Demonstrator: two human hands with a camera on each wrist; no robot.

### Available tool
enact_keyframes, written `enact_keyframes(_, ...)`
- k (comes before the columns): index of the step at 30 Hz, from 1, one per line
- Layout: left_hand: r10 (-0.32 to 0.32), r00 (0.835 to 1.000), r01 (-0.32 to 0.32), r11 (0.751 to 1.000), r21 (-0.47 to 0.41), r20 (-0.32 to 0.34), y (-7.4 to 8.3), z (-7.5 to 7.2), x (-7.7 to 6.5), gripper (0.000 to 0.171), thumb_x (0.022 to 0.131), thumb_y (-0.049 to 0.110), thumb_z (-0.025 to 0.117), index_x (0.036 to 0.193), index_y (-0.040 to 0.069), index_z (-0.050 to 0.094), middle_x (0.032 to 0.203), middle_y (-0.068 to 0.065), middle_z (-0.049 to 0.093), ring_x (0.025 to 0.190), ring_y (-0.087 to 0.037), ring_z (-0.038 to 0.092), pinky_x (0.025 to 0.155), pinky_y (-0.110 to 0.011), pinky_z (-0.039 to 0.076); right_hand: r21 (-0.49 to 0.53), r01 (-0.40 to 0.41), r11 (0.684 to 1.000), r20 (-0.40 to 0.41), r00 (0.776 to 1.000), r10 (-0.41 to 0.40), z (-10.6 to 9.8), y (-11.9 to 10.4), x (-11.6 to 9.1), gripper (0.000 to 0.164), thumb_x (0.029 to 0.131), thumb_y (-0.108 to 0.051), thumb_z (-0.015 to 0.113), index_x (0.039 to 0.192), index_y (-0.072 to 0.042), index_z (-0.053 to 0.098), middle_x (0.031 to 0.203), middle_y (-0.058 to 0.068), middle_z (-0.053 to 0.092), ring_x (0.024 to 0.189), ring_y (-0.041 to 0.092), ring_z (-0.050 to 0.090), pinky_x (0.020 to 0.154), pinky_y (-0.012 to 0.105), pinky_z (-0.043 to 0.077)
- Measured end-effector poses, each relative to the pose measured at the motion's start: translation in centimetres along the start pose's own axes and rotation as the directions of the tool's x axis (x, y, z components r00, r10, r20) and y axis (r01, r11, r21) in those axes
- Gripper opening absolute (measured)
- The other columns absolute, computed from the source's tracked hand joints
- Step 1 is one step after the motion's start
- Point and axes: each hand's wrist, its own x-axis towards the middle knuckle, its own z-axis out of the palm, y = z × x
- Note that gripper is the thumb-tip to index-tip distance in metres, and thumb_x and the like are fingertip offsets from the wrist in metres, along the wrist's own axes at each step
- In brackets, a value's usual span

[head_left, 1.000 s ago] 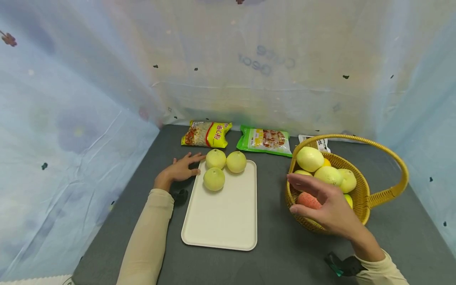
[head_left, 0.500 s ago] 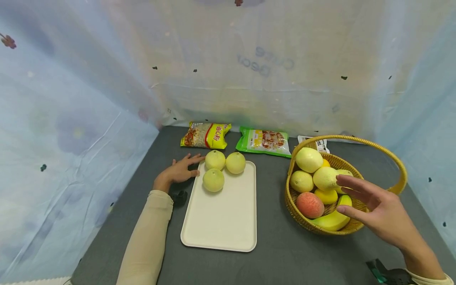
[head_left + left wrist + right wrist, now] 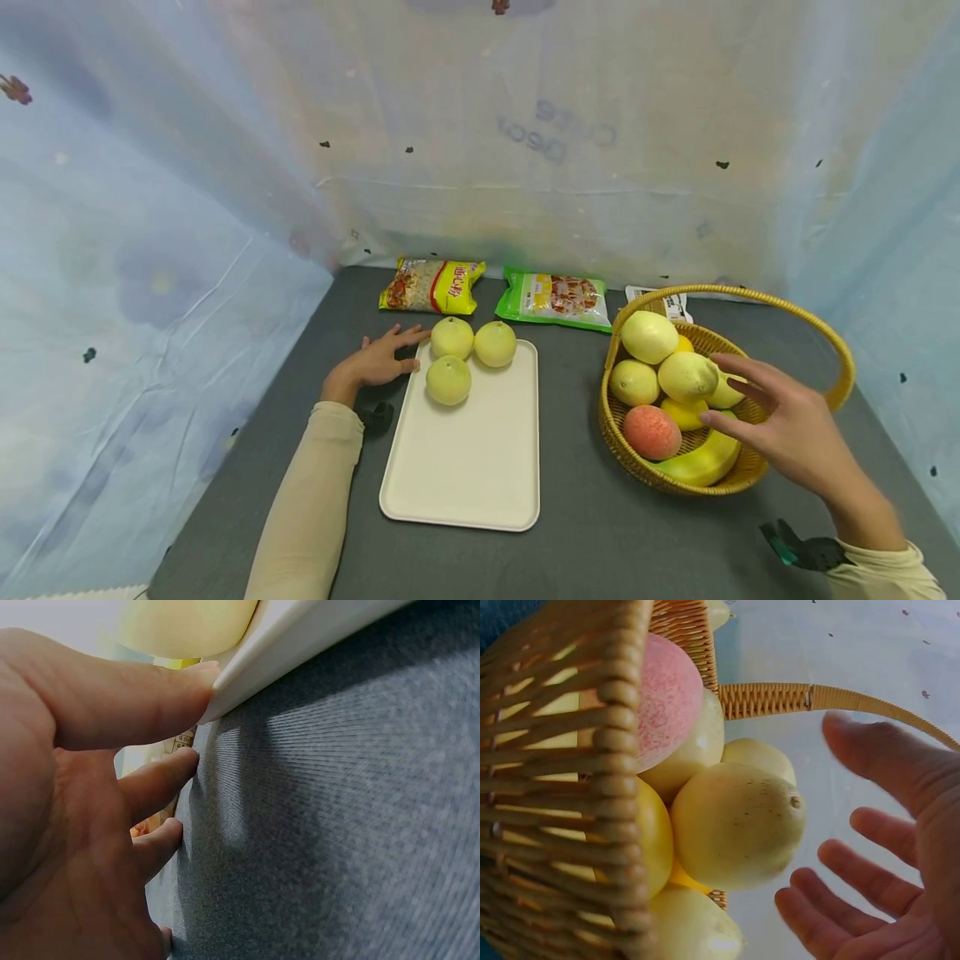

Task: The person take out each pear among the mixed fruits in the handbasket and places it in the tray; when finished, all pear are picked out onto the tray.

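Observation:
My left hand (image 3: 378, 360) rests at the far left corner of a cream tray (image 3: 480, 467), fingers spread on the table. In the left wrist view its thumb (image 3: 150, 701) touches the tray rim. Three round pale yellow-green fruits (image 3: 447, 381) sit at the tray's far end. On the right, my right hand (image 3: 787, 421) hovers over the near right side of a wicker basket (image 3: 604, 408), fingers loosely bent with nothing between them. Closest to its fingertips is a pale yellow fruit (image 3: 687, 377), apart from them in the right wrist view. A peach (image 3: 652, 432) and a banana (image 3: 701, 462) lie in front.
Behind the tray lie a yellow food packet (image 3: 433, 285) and a green-edged packet (image 3: 557, 298). A smaller white packet (image 3: 663, 303) is partly behind the basket's tall arched handle (image 3: 834, 343). More yellow fruits (image 3: 635, 382) fill the basket. Patterned sheets (image 3: 480, 183) enclose the table.
My right hand first draws back to the right, uncovering the banana and peach, then comes slightly left toward the pale yellow fruit. My left hand stays at the tray.

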Motion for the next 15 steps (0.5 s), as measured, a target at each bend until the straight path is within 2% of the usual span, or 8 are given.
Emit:
enact_keyframes(3,0.002,1.0,-0.002,1.0,-0.002,-0.001,-0.1,0.0,0.0,0.068,0.111,0.022,0.066,0.173,0.018,0.039,0.183,-0.014,0.02,0.17,-0.049,-0.001,0.12,-0.086,-0.018,-0.025,-0.028,0.999,0.049,0.998,0.029,0.4,0.6,0.7,0.081,0.082,-0.014,0.099,0.155,-0.022,0.064,0.151,0.006,0.066,0.125,-0.025,0.052,0.094,-0.003,0.046)
enact_keyframes(4,0.004,1.0,-0.004,1.0,-0.004,-0.001,-0.1,0.0,0.0,0.068,0.111,0.021,0.066,0.173,0.018,0.038,0.183,-0.014,0.02,0.17,-0.049,-0.001,0.12,-0.086,-0.018,-0.047,-0.029,0.998,0.062,0.998,0.032,0.5,0.8,0.9,0.08,0.083,-0.017,0.099,0.154,-0.021,0.064,0.151,0.011,0.066,0.125,-0.021,0.055,0.093,-0.003,0.045)
enact_keyframes(6,0.008,1.0,-0.008,1.0,0.0,-0.001,-0.2,0.0,0.0,0.068,0.111,0.021,0.065,0.173,0.017,0.038,0.183,-0.014,0.02,0.17,-0.049,-0.001,0.12,-0.086,-0.018,-0.087,-0.037,0.995,0.086,0.995,0.045,0.8,1.0,1.4,0.077,0.084,-0.021,0.099,0.153,-0.02,0.065,0.152,0.014,0.066,0.127,-0.005,0.064,0.093,-0.005,0.043)
enact_keyframes(8,0.008,1.0,-0.008,1.0,-0.001,0.0,-0.2,0.1,0.0,0.068,0.112,0.021,0.065,0.173,0.018,0.037,0.183,-0.014,0.02,0.17,-0.048,-0.001,0.12,-0.086,-0.018,-0.126,-0.038,0.991,0.106,0.993,0.052,0.9,1.3,1.7,0.075,0.085,-0.023,0.098,0.152,-0.019,0.065,0.153,0.016,0.065,0.127,0.017,0.071,0.092,-0.004,0.043)
enact_keyframes(10,0.009,1.0,-0.009,1.0,0.001,0.002,-0.2,0.1,0.0,0.067,0.112,0.021,0.064,0.173,0.018,0.037,0.184,-0.014,0.02,0.17,-0.048,-0.001,0.121,-0.086,-0.017,-0.166,-0.031,0.986,0.121,0.991,0.052,1.2,1.5,2.0,0.074,0.086,-0.022,0.097,0.152,-0.017,0.064,0.153,0.018,0.065,0.127,0.04,0.069,0.097,0.01,0.055)
enact_keyframes(11,0.008,1.0,-0.008,1.0,0.002,0.002,-0.2,0.2,0.0,0.067,0.112,0.022,0.064,0.174,0.018,0.037,0.184,-0.014,0.02,0.17,-0.048,-0.001,0.121,-0.086,-0.017,-0.173,-0.028,0.985,0.13,0.99,0.051,1.3,1.6,2.1,0.075,0.086,-0.021,0.097,0.153,-0.016,0.063,0.153,0.02,0.064,0.126,0.046,0.068,0.099,0.021,0.06)
enact_keyframes(13,0.006,1.0,-0.006,1.0,-0.002,0.003,-0.2,0.2,0.0,0.067,0.112,0.022,0.064,0.174,0.018,0.037,0.184,-0.014,0.02,0.17,-0.048,-0.002,0.121,-0.085,-0.018,-0.192,-0.021,0.981,0.137,0.989,0.048,1.5,1.8,2.3,0.077,0.086,-0.019,0.097,0.154,-0.014,0.062,0.152,0.023,0.063,0.124,0.05,0.068,0.098,0.046,0.063)
enact_keyframes(15,0.005,1.0,-0.005,1.0,-0.005,0.003,-0.2,0.1,0.0,0.067,0.112,0.022,0.064,0.174,0.018,0.037,0.184,-0.013,0.02,0.17,-0.047,-0.002,0.121,-0.085,-0.018,-0.198,-0.012,0.98,0.14,0.989,0.041,1.7,2.0,2.4,0.078,0.085,-0.017,0.097,0.154,-0.012,0.061,0.152,0.025,0.063,0.123,0.05,0.068,0.095,0.066,0.058)
